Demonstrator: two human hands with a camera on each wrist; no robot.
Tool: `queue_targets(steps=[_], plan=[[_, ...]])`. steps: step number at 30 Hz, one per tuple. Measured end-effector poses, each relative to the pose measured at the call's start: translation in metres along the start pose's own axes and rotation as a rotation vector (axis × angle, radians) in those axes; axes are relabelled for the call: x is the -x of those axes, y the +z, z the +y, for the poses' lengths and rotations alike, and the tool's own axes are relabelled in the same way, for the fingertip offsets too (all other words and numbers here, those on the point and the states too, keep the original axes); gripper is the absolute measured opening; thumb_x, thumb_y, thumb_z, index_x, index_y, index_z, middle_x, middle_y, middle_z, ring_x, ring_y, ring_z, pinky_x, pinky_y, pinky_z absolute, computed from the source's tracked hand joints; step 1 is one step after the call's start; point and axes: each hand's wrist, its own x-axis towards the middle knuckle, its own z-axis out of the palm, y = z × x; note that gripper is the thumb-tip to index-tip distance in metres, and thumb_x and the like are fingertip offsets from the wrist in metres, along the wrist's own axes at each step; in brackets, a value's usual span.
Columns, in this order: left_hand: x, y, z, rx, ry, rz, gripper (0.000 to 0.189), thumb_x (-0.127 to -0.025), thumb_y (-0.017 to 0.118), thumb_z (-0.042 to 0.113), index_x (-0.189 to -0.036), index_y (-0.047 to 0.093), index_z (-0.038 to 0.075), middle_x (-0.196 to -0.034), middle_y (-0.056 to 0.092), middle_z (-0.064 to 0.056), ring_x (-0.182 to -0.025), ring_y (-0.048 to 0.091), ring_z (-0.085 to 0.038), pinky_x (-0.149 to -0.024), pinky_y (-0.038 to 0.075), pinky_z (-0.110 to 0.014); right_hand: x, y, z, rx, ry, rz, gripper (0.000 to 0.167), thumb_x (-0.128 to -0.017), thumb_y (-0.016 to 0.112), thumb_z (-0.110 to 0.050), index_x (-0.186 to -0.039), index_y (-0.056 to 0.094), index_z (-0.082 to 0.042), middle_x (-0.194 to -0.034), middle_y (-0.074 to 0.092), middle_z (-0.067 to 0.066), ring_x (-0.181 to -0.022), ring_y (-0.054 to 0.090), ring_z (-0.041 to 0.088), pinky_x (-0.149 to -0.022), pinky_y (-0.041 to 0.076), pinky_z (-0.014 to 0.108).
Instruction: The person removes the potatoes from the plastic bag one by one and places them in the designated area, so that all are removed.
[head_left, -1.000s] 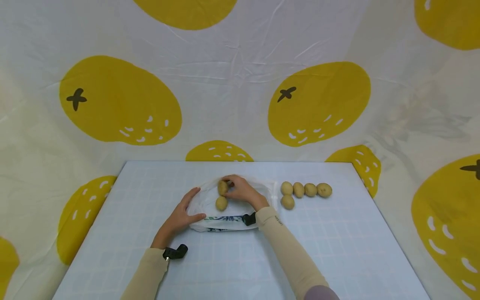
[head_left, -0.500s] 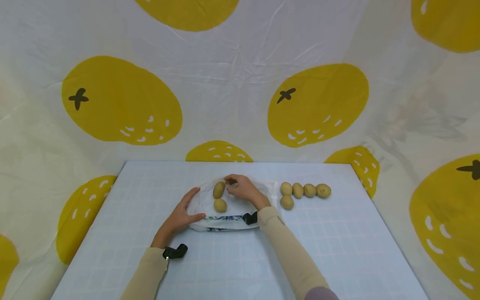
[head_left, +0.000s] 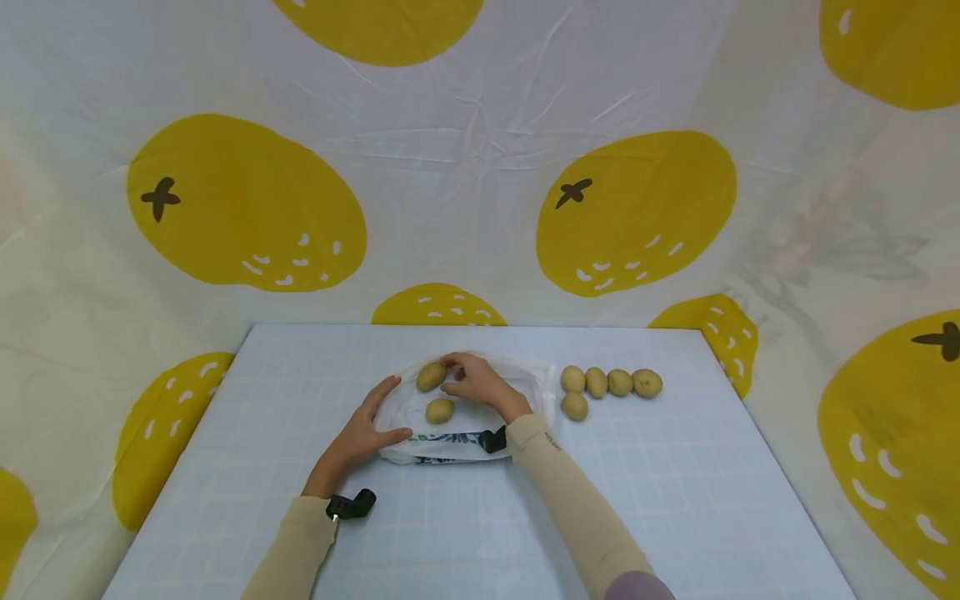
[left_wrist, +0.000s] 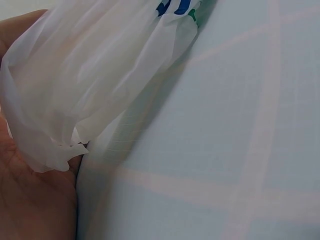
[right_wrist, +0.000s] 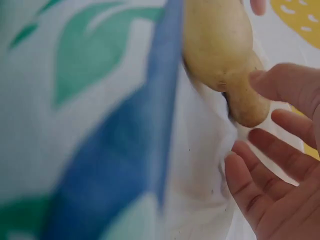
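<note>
A white plastic bag point(head_left: 536, 385) with a blue and green print lies on the table with two potatoes on it, an upper one point(head_left: 431, 377) and a lower one point(head_left: 439, 411). My left hand point(head_left: 358, 435) spreads thumb and fingers along the bag's left edge; in the left wrist view, white plastic point(left_wrist: 95, 75) rests against the palm and hides most fingers. Over the bag, my right hand point(head_left: 480, 382) has its fingertips right beside the upper potato. In the right wrist view its fingers are loosely bent, the thumb close to the farther potato point(right_wrist: 250, 105), behind a nearer potato point(right_wrist: 217, 40).
Several more potatoes stand right of the bag: a row ending at a potato point(head_left: 647, 383) on the right, and one potato point(head_left: 574, 407) in front of its left end. The pale checked table point(head_left: 675, 500) ends at a cloth backdrop point(head_left: 465, 208) printed with yellow fruit.
My right hand let go of the upper potato, then moved left to its side again. The upper potato shifted left and turned; the lower one turned slightly. My left hand stayed put.
</note>
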Motion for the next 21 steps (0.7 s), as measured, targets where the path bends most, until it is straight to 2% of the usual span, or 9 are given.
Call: queue_targets(steps=[7,15,21], plan=[[-0.001,-0.001,0.001,-0.012,-0.016,-0.005,0.102,-0.086,0.083,0.036,-0.165,0.021,0.021,-0.174,0.013,-0.012,-0.16,0.009,-0.04,-0.125,0.01,-0.067,-0.003,0.0,-0.005,0.005,-0.017,-0.009,0.051,-0.092,0.075,-0.011,-0.14,0.06,-0.006,-0.137,0.063,0.011,-0.116,0.063,0.027,-0.101,0.054,0.038],[-0.001,0.0,0.003,-0.008,-0.004,0.001,0.101,-0.086,0.083,0.033,-0.165,0.022,0.019,-0.173,0.014,-0.013,-0.16,0.01,-0.041,-0.125,0.01,-0.067,-0.008,0.002,-0.001,0.01,-0.008,-0.024,0.048,-0.093,0.075,-0.011,-0.139,0.061,-0.006,-0.138,0.063,0.009,-0.118,0.062,0.024,-0.103,0.054,0.035],[0.0,0.0,0.003,-0.02,0.004,0.001,0.101,-0.085,0.084,0.032,-0.165,0.023,0.017,-0.173,0.014,-0.015,-0.159,0.01,-0.042,-0.125,0.01,-0.068,-0.013,0.007,-0.001,0.053,-0.022,-0.012,0.045,-0.094,0.075,-0.012,-0.137,0.062,-0.005,-0.136,0.065,0.011,-0.116,0.063,0.023,-0.102,0.055,0.033]])
